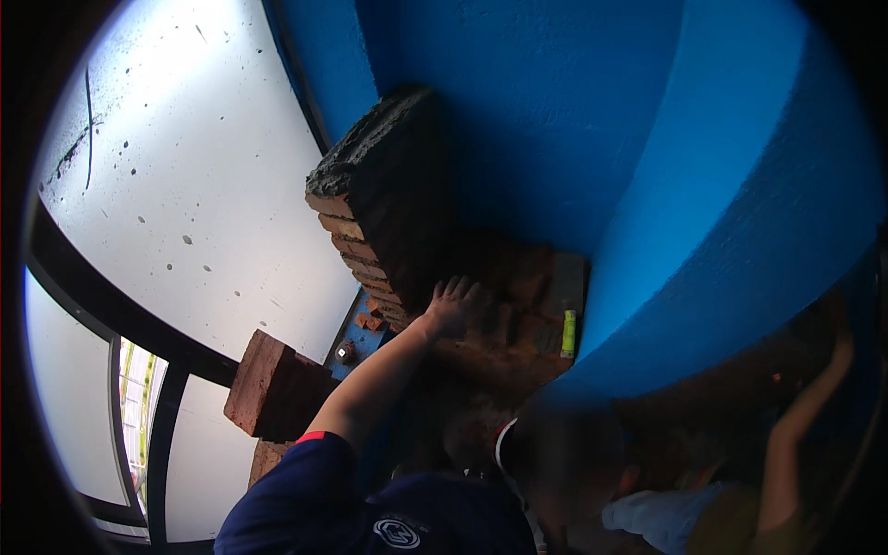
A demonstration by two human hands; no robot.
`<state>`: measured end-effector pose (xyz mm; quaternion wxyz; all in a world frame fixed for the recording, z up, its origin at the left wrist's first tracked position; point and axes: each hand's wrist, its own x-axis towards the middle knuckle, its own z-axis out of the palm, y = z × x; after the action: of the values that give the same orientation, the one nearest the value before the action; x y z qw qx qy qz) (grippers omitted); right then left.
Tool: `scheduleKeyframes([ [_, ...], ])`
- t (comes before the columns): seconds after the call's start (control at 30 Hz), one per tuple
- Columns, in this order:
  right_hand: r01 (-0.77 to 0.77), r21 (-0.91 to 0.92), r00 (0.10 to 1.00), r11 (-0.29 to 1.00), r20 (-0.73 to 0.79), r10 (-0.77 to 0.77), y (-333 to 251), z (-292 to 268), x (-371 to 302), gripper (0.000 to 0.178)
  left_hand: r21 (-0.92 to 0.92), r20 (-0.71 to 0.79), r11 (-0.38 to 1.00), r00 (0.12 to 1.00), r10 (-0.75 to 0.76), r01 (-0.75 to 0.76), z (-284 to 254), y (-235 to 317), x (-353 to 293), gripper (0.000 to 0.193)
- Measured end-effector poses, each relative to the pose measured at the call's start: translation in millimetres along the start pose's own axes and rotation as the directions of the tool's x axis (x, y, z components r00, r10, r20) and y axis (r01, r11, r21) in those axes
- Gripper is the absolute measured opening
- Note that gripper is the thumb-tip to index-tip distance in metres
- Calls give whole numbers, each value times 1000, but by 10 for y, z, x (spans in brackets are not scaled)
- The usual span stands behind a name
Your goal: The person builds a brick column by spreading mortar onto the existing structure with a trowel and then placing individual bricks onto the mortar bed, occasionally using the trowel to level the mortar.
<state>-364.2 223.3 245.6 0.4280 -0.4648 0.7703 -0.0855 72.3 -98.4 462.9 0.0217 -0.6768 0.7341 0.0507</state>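
One person's arm (377, 377) outstretched, fingers (455, 288) parted, near stacked bricks (359, 248)

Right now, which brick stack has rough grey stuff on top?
The brick stack beside the blue wall: its top is coated dark grey. The lower-left brick stack looks bare and reddish instead.

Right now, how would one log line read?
co-worker's hand: beside brick stack | contact: unclear | yellow-green object: near blue wall

Blurred head (569, 449), lower bricks (507, 319) (in deep shadow) indistinct.
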Motion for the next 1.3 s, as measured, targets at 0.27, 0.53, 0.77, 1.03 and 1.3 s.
scheduleKeyframes([
  [0.27,312,10,935,950,-179,-305,45,-168,-300,59,-76,31,997,999,17,-15,215,-43,340,96],
  [0.53,269,62,963,961,-45,-267,33,-282,-306,59,-114,90,972,976,-197,206,539,-125,234,112],
  [0.77,293,44,956,955,-15,-293,286,-130,23,53,-319,117,876,932,-342,362,180,279,-2,108],
  [1.03,331,-238,911,913,334,-243,788,241,857,46,-397,66,842,926,-372,366,-339,419,800,116],
  [1.3,-72,116,975,991,220,45,-195,-68,-205,42,-834,123,533,990,-71,142,268,-373,1402,37],
])
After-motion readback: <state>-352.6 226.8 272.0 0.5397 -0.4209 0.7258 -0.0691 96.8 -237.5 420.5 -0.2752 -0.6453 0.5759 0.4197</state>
